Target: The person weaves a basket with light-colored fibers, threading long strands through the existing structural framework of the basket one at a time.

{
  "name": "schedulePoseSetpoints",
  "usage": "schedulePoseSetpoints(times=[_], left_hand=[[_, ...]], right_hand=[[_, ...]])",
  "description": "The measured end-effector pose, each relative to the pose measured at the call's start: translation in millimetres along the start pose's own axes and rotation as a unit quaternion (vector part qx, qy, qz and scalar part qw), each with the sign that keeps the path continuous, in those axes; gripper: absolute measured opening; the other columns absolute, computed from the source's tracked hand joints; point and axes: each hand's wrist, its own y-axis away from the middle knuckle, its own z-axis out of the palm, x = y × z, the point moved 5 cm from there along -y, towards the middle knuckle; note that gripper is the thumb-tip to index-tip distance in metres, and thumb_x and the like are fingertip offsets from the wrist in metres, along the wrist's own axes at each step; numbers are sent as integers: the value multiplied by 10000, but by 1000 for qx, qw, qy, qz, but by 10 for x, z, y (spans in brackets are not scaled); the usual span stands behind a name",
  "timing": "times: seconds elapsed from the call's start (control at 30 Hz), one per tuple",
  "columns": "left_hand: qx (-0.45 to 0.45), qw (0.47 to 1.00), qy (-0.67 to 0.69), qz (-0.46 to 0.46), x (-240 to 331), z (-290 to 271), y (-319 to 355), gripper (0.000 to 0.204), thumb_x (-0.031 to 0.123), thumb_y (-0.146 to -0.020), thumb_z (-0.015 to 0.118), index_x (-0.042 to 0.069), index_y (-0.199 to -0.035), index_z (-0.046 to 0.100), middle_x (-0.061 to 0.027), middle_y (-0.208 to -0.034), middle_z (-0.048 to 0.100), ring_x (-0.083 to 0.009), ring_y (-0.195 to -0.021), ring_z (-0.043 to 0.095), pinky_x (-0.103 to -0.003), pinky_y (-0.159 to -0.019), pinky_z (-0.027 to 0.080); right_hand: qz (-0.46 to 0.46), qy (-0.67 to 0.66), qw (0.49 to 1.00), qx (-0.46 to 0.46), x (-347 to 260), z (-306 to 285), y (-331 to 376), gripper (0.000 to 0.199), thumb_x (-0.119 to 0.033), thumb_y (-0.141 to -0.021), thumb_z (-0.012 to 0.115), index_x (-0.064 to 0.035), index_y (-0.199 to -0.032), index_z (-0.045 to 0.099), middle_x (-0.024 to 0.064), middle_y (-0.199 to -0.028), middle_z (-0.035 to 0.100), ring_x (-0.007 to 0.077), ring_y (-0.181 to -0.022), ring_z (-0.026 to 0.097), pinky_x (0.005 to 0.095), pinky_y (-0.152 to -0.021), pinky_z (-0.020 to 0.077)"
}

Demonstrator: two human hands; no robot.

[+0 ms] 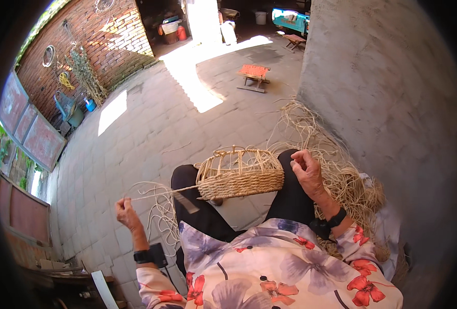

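Note:
A half-woven straw basket [241,181] rests across my knees, its lower wall tightly woven and its upper ribs bare. From its left end a straw cord [161,194] runs taut to my left hand [129,215], which is closed in a pinch on it, off to the left. My right hand [308,174] is raised above my right knee, beside the basket's right end and apart from it. Its fingers are loosely bent and partly spread, with nothing visible in them.
A large heap of loose straw cords [349,188] lies at my right, against a grey wall [388,77]. More loose strands [161,219] hang by my left leg. Ahead on the paving stands a folding stool [254,72] with an orange-red seat.

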Motion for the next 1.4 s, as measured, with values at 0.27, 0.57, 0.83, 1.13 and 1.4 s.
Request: schedulePoseSetpoints(times=[0.27, 0.57, 0.83, 1.13, 1.4], left_hand=[[-208, 957, -31, -199, -650, -4, 12, 204, 231, -875, 678, 96, -1019, 627, -6, -744, 619, -84, -578, 524, -247, -458, 452], [-355, 931, 62, 50, 849, 1263, 713, 228, 193, -905, 670, 42, -1075, 654, -99, -921, 708, -177, -837, 669, -338, -773, 531], [-483, 861, 110, 115, 1421, 1906, 769, 295, 293, -949, 612, 46, -1093, 684, -120, -1039, 704, -209, -971, 660, -331, -866, 510], [-654, 739, 161, -5, 1368, 2186, 933, 274, 312, -946, 619, 47, -907, 674, 22, -814, 582, -100, -747, 527, -271, -688, 460], [-701, 704, 102, 46, 2022, 2155, 1229, 269, 320, -928, 652, 76, -816, 634, 56, -733, 525, -68, -688, 456, -259, -600, 371]], right_hand=[[-89, 38, 994, -56, -97, 284, 0, 115, 19, -836, 583, -8, -945, 604, 138, -801, 619, 246, -703, 631, 339, -650, 503], [-131, 200, 969, -66, -532, 829, -372, 154, -79, -834, 601, -67, -984, 571, 119, -806, 652, 329, -743, 667, 417, -662, 519], [-57, 36, 991, -116, -261, 469, -148, 205, -3, -825, 555, -39, -1020, 608, 149, -846, 635, 345, -798, 641, 427, -728, 520], [-218, 113, 966, -85, -641, 299, 193, 336, 77, -752, 576, -60, -1053, 636, 140, -949, 606, 345, -916, 616, 429, -791, 519], [-159, 134, 957, -205, -158, 376, 119, 345, 79, -766, 519, -98, -1022, 668, 127, -937, 573, 322, -927, 601, 399, -836, 500]])
